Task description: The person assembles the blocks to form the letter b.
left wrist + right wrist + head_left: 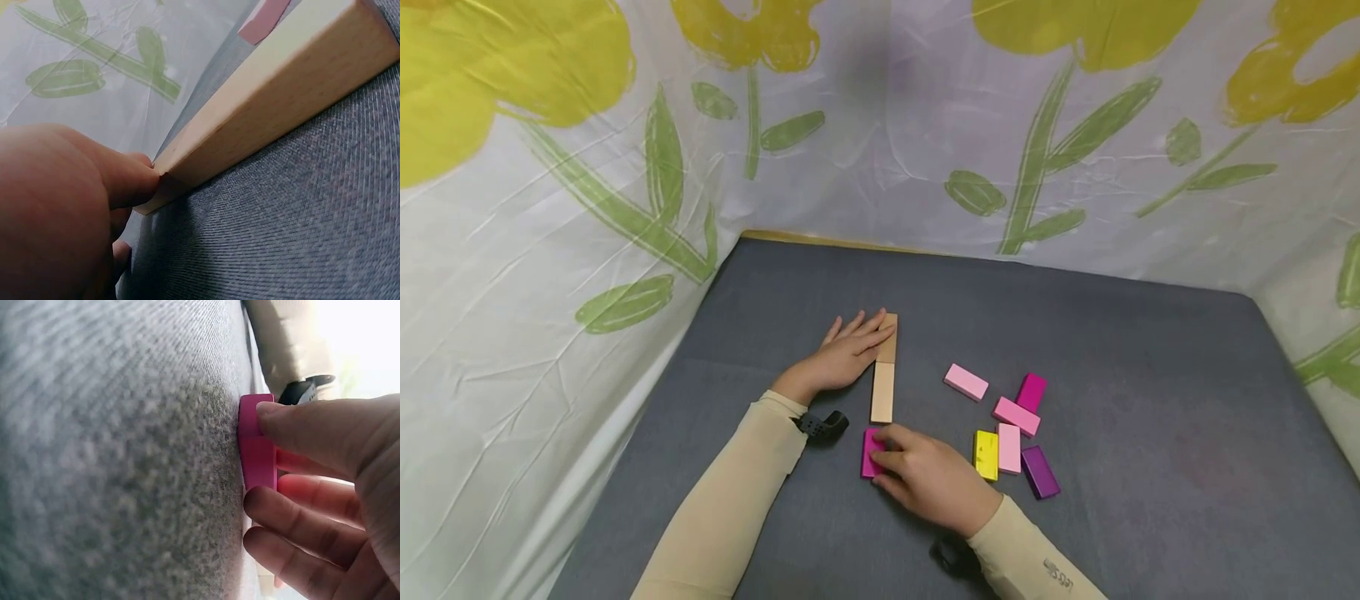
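Two plain wooden blocks lie end to end in a line, the near block (883,392) and the far block (888,346). My left hand (842,358) rests at the far block with its fingers stretched out; in the left wrist view the thumb (134,178) touches the wood close to the joint. Just short of the near block's end lies a magenta block (870,454), flat on the cloth. My right hand (928,479) pinches it, its thumb (300,425) against one end in the right wrist view, other fingers partly hidden behind it.
Loose blocks lie to the right: a separate pink block (966,382), then a cluster with a magenta block (1032,392), two pink blocks (1017,416), a yellow block (986,456) and a purple block (1041,472). Grey cloth (1150,400) covers the table; a flowered curtain (880,167) hangs behind.
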`<action>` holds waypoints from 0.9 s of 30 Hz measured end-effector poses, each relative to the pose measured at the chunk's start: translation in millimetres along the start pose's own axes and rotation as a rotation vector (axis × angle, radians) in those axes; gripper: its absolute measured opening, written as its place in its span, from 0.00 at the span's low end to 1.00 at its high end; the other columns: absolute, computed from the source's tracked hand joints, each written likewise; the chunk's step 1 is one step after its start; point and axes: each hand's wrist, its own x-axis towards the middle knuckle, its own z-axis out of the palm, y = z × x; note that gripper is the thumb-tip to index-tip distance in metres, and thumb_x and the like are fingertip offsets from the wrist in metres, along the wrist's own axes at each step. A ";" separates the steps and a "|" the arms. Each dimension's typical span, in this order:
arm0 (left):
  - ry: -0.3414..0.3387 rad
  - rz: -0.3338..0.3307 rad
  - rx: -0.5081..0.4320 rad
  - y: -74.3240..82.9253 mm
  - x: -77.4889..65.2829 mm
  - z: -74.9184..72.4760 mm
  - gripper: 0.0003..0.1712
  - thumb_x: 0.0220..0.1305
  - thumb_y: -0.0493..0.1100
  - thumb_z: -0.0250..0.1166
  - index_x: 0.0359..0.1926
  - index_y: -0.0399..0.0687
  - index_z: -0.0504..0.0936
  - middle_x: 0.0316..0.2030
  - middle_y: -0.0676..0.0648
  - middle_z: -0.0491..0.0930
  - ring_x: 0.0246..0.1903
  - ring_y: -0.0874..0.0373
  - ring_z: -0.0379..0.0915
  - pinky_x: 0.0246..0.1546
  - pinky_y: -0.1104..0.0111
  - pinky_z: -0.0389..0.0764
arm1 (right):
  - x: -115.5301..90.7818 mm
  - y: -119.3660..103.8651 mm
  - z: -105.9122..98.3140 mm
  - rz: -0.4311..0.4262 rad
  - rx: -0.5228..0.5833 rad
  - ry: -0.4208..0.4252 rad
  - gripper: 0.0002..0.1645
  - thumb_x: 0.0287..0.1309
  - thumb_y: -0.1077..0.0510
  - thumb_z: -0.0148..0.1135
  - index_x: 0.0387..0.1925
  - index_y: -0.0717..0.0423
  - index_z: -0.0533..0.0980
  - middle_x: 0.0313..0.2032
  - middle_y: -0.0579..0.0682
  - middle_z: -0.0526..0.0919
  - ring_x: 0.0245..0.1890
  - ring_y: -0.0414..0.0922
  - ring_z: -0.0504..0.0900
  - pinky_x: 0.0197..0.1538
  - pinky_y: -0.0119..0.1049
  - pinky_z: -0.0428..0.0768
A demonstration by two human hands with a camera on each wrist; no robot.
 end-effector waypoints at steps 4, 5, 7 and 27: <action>0.004 -0.001 -0.001 0.4 1.5 0.1 0.31 0.86 0.48 0.45 0.84 0.57 0.56 0.84 0.50 0.43 0.84 0.43 0.31 0.79 0.44 0.25 | -0.4 1.4 0.0 0.007 -0.020 0.019 0.21 0.61 0.51 0.78 0.53 0.56 0.89 0.53 0.52 0.86 0.49 0.44 0.88 0.55 0.37 0.86; 0.005 0.000 -0.001 0.4 1.8 0.2 0.30 0.86 0.48 0.45 0.84 0.56 0.56 0.84 0.49 0.43 0.84 0.42 0.31 0.79 0.44 0.25 | -0.4 1.7 0.0 0.008 -0.022 0.021 0.21 0.61 0.51 0.78 0.53 0.56 0.89 0.53 0.52 0.86 0.49 0.44 0.88 0.55 0.38 0.86; 0.009 0.001 0.002 0.2 2.2 0.7 0.31 0.86 0.48 0.45 0.84 0.56 0.56 0.84 0.49 0.43 0.84 0.42 0.31 0.79 0.43 0.25 | -0.5 2.3 0.5 0.011 -0.022 0.026 0.21 0.60 0.51 0.79 0.53 0.56 0.89 0.53 0.53 0.86 0.50 0.45 0.88 0.55 0.39 0.86; 0.010 0.002 0.012 1.6 0.2 0.8 0.30 0.86 0.47 0.46 0.83 0.56 0.57 0.84 0.49 0.44 0.84 0.43 0.32 0.79 0.43 0.25 | -1.9 3.6 1.7 0.033 -0.016 0.038 0.19 0.63 0.53 0.77 0.52 0.56 0.88 0.56 0.51 0.85 0.53 0.45 0.88 0.57 0.39 0.85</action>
